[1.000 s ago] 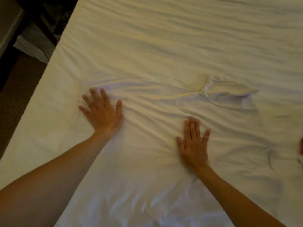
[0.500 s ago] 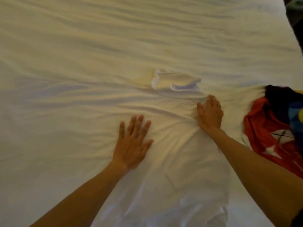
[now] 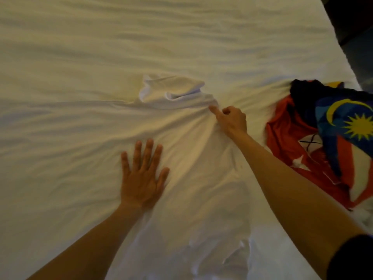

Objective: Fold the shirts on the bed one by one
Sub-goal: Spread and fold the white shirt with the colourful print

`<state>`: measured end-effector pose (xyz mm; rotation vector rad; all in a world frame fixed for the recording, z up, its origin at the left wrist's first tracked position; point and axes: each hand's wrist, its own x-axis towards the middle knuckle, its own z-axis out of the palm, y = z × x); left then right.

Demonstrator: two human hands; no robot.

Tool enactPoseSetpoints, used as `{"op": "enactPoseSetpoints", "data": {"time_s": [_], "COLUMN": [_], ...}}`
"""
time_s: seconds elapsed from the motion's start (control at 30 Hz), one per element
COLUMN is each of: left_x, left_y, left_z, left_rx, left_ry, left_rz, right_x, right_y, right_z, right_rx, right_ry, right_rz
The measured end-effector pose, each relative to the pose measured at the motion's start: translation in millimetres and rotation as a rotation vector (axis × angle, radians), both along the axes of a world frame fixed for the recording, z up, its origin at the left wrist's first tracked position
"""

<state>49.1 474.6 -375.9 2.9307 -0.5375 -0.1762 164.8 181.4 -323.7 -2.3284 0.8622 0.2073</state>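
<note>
A white collared shirt (image 3: 193, 178) lies spread on the white bed (image 3: 181, 37), its collar (image 3: 171, 91) pointing away from me. My left hand (image 3: 142, 178) presses flat on the shirt's middle, fingers straight and spread. My right hand (image 3: 231, 120) grips a bunch of the shirt's cloth at the shoulder just right of the collar, and creases radiate from the grip. White on white makes the shirt's left edge hard to tell from the sheet.
A pile of coloured shirts lies at the right: a red one (image 3: 298, 146) with white stars and a blue one (image 3: 347, 126) with a yellow crescent and sun. The bed's right edge (image 3: 341, 49) runs diagonally, with dark floor (image 3: 355, 21) beyond it.
The view swung right, bringing the coloured pile in. My right hand went from flat on the shirt to gripping cloth near the collar. My left hand moved to the shirt's middle and stays flat.
</note>
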Motion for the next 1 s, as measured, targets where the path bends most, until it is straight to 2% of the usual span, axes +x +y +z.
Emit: {"op": "enactPoseSetpoints", "data": {"time_s": [0.07, 0.1, 0.23, 0.3, 0.43, 0.53, 0.63, 0.73, 0.83, 0.93, 1.0], "left_x": [-0.5, -0.6, -1.1, -3.1, -20.4, -40.5, -54.0, -63.6, -83.0, -109.9, -127.9], "left_y": [-0.5, -0.8, -1.1, -1.6, -3.5, -2.2, 0.8, 3.3, 8.5, 13.8, 16.7], "left_z": [-0.6, -0.7, -1.7, -1.0, 2.7, 5.8, 8.4, 12.9, 16.6, 19.8, 22.4], "left_rx": [-0.01, -0.012, 0.0, -0.011, -0.03, -0.019, -0.005, 0.012, 0.034, 0.044, 0.033], "left_ry": [-0.008, -0.008, -0.011, -0.006, 0.018, 0.054, 0.101, 0.123, 0.139, 0.173, 0.176], "left_rz": [0.004, 0.004, 0.009, 0.021, 0.04, 0.033, 0.042, 0.058, 0.088, 0.131, 0.153], "right_x": [-7.8, -13.5, -42.1, -63.4, -124.4, -171.3, -208.5, -237.5, -255.0, -267.2, -282.7], "right_y": [-21.2, -31.0, -37.4, -24.4, -7.4, 2.8, -0.9, -19.2, -11.0, 8.4, 6.5], "right_z": [7.6, 9.5, 7.7, 9.3, 15.5, 18.3, 17.4, 13.8, 14.4, 14.8, 13.3], "right_rx": [0.079, 0.122, -0.061, -0.024, -0.016, -0.041, 0.041, 0.111, 0.049, 0.084, 0.056], "right_ry": [0.198, 0.236, -0.012, -0.049, 0.086, 0.178, 0.279, 0.17, 0.011, 0.027, 0.079], "right_rz": [0.042, 0.05, -0.019, -0.133, -0.243, -0.181, -0.127, -0.183, -0.244, -0.298, -0.253]}}
